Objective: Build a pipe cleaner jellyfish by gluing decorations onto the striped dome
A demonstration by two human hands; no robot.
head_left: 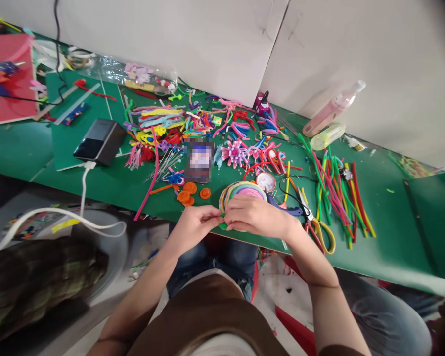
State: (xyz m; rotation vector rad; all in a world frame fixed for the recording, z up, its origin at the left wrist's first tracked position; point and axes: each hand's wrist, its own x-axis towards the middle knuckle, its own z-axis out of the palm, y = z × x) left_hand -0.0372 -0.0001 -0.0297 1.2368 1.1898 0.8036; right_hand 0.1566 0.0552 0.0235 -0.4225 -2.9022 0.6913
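At the table's front edge my left hand (pixel 198 223) is closed, its thumb and fingertips pinching a bright green pipe cleaner (pixel 223 226). My right hand (pixel 257 215) meets it there, fingers bent together on the same green piece and partly covering it. Under and behind the right hand lies a round coil of rainbow-coloured pipe cleaners (pixel 241 189); its front part is hidden. Left of the coil are several orange coiled discs (pixel 186 194). To its right lie dark-handled pliers (pixel 287 207) and yellow-handled scissors (pixel 324 236).
Long pipe cleaners (pixel 341 193) are spread on the right. Mixed bundles (pixel 159 118), a pink pipe-cleaner flower (pixel 234 153) and a phone (pixel 200 160) lie behind the hands. A black power bank (pixel 102 141) with a white cable stands left. Bottles (pixel 333 109) lean by the wall.
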